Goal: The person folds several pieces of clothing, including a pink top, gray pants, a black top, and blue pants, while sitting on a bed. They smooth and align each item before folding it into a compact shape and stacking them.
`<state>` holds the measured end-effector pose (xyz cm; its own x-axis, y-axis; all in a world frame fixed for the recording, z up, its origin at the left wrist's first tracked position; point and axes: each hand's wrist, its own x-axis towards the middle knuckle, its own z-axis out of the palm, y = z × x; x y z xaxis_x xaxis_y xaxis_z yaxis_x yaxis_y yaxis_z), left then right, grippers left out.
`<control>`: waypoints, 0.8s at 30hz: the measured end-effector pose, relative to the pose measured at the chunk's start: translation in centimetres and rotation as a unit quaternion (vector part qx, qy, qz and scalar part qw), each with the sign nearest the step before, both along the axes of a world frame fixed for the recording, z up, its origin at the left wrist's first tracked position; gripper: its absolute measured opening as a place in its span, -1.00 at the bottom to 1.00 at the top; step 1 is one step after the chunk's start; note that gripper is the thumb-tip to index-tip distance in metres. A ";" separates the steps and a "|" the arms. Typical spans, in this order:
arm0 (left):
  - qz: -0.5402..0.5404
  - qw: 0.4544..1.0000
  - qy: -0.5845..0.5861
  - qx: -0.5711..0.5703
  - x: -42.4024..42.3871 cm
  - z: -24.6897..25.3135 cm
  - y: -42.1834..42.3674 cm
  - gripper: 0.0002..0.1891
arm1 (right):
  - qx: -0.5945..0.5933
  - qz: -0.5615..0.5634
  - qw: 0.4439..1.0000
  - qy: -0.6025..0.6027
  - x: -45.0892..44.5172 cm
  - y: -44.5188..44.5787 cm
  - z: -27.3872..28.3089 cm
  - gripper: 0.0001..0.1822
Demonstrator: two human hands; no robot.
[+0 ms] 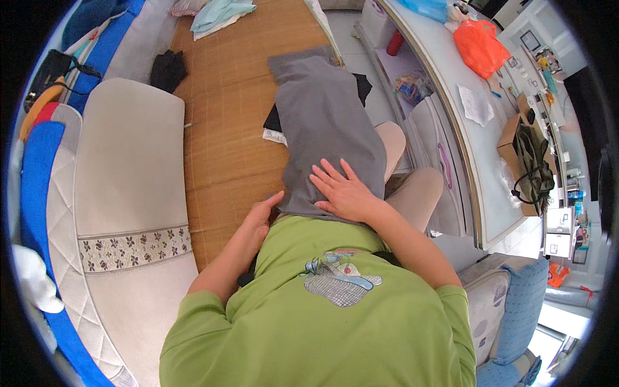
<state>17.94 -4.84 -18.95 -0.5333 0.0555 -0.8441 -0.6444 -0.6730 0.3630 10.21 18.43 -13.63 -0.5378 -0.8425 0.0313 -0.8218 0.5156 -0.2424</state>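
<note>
A grey cloth garment [324, 111] lies spread from my lap across the woven mat [227, 145] on the seat. My right hand [346, 196] rests flat on its near part, fingers apart and holding nothing. At the garment's near left edge is my left hand [261, 213], thumb pointing forward. Its other fingers are hidden, so whether it grips the cloth cannot be told. Part of a black cloth [273, 119] shows from beneath the grey one, with a white patterned edge [274, 136] below it.
A beige backrest cushion [133, 159] stands along the left, near a crumpled black cloth [168, 71]. Folded light-blue cloth [220, 17] lies at the mat's far end. To the right, a long table [476, 159] carries a red plastic bag [480, 47] and a cardboard box [512, 133].
</note>
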 end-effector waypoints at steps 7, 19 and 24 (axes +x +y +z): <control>0.149 0.945 0.255 -0.144 -1.8 6.5 2.6 -0.75 | 0.017 -0.004 1.000 -0.025 0.5 0.6 0.5 -0.31; -0.267 0.780 0.543 -0.162 -5.5 8.6 7.9 -0.55 | 0.094 -0.064 0.953 -0.282 0.3 2.2 4.1 -0.42; -0.393 0.603 0.531 -0.448 -7.1 5.6 6.0 -0.61 | 0.003 -0.007 0.969 -0.248 1.5 2.9 3.5 -0.49</control>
<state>10.84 1.21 -13.37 -0.9053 0.4188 0.0714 0.2792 0.4599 0.8429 11.67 21.31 -10.17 -0.4964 -0.8347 -0.2385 -0.5977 0.5279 -0.6034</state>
